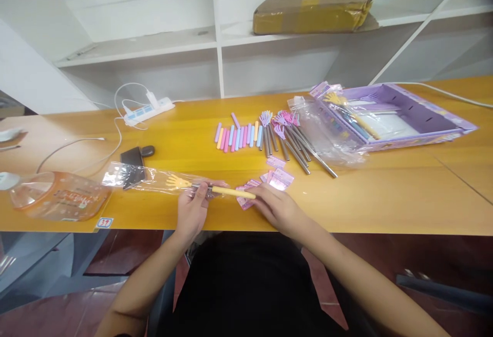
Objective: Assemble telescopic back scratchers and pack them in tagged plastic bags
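A yellow back scratcher [233, 192] with a hand-shaped head lies level across both hands, its head and metal rod inside a clear plastic sleeve [152, 179]. My left hand [192, 211] is closed round the rod and the sleeve's mouth. With closed fingers, my right hand [279, 208] grips the free end of the yellow handle, which sticks out of the sleeve. Small purple cards [280, 179] lie beside my right hand, partly hidden by it. Beyond the hands are a row of pastel handle tubes [239, 136] and a heap of metal rods with pink and purple hand heads [296, 144].
A purple box [419, 116] holding packed scratchers stands at the right, with clear bags [327, 136] against it. Left are a large orange-tinted bottle [57, 195], a black phone-like object [133, 165] and a power strip [150, 111]. Shelves with a taped carton [311, 13] rise behind.
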{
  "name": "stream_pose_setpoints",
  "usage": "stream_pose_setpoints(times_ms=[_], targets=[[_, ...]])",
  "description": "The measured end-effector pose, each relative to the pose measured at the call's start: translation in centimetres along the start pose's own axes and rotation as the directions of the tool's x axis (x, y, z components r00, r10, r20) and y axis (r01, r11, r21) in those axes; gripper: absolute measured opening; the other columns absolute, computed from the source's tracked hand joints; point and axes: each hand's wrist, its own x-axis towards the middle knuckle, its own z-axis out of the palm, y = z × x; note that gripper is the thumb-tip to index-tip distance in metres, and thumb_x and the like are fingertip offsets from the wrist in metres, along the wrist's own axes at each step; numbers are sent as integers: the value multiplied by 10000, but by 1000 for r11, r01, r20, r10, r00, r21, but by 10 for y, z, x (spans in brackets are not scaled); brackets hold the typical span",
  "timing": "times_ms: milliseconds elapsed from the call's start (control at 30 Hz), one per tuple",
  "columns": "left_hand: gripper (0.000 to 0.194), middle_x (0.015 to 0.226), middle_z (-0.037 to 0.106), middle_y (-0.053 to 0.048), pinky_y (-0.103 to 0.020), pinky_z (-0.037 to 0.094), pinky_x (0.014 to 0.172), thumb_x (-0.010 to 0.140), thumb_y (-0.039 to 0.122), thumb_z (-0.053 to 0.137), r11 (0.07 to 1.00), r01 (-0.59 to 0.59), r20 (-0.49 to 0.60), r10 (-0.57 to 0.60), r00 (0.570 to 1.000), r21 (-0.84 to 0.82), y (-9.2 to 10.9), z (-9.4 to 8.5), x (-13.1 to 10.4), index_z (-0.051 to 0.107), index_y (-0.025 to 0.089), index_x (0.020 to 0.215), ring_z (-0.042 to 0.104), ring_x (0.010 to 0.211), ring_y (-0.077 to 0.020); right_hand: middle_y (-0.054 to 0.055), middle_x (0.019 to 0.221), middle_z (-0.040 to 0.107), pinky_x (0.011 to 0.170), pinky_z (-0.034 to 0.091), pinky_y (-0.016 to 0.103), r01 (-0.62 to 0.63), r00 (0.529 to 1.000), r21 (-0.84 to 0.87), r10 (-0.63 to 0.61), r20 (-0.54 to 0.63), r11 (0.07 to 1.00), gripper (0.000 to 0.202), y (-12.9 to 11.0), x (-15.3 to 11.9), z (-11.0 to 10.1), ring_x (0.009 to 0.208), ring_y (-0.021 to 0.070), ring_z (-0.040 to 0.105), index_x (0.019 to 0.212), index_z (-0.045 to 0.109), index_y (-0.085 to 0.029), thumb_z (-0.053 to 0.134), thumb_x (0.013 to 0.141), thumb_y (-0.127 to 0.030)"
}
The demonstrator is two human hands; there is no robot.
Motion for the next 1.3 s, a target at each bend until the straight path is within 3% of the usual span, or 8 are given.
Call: stream_pose_setpoints(times_ms=[133,267,367,500,800,967,1100,1300], targets=[[370,994,855,-101,-377,682,854,878,528,893,999,26,-1,-26,1000,-28,-3,-1,1,815,173,947,834,935,-267,101,1164,795,1031,652,404,55,998,15,-55,-17,998,312,4,0,-2,1072,209,780,1362,696,-238,527,1120,-137],[384,999,858,-106,-414,680,863,894,558,863,981,107,193,-138,972,162,-8,-4,0,855,186,991,827,926,-293,77,1096,768,906,644,335,127,992,1,-127,-12,992,197,8,-5,0,1010,188,756,1242,737,-237,627,1093,-167],[364,1018,864,-106,-443,655,959,958,549,790,929,99,392,-245,886,356,-2,-1,-3,884,200,1006,821,988,-315,86,1113,721,884,645,351,105,994,9,-105,-21,994,163,8,-7,3,1030,212,735,1178,720,-239,764,1029,-286],[349,1024,869,-95,-443,642,981,1013,518,717,877,90,530,-364,765,473,8,6,-6,892,216,1020,821,1001,-316,160,1291,675,992,650,468,41,998,-12,-41,39,999,574,-1,-6,2,1242,323,692,1361,633,-232,890,904,-464],[366,1082,856,-85,-377,602,1024,1047,493,672,860,9,498,-304,812,510,1,2,-5,848,174,1089,790,1102,-288,160,1324,687,1079,626,478,77,991,14,-78,106,997,547,-7,-1,-1,1285,303,685,1476,559,-216,790,985,-287],[364,1195,834,-74,-354,557,1072,1064,479,644,791,-69,476,-294,829,608,0,2,-5,814,175,1170,757,1152,-274,171,1294,716,1039,656,457,124,992,-40,-123,26,991,583,-5,-2,3,1247,298,718,1521,535,-189,785,1002,-278],[367,1192,837,-60,-355,566,1039,1074,474,620,732,-134,510,-318,799,668,1,4,-4,818,187,1186,763,1114,-276,193,1257,750,1009,677,434,197,974,-184,-214,-77,963,628,-8,-3,8,1202,304,753,1547,525,-127,799,994,-246],[369,1204,834,-66,-365,578,1019,1072,488,631,752,-120,540,-342,769,648,1,6,-7,801,192,1211,764,1119,-274,186,1204,775,951,694,397,231,959,-268,-265,-97,935,563,-10,-4,8,1140,293,778,1500,565,-103,788,1001,-238]])
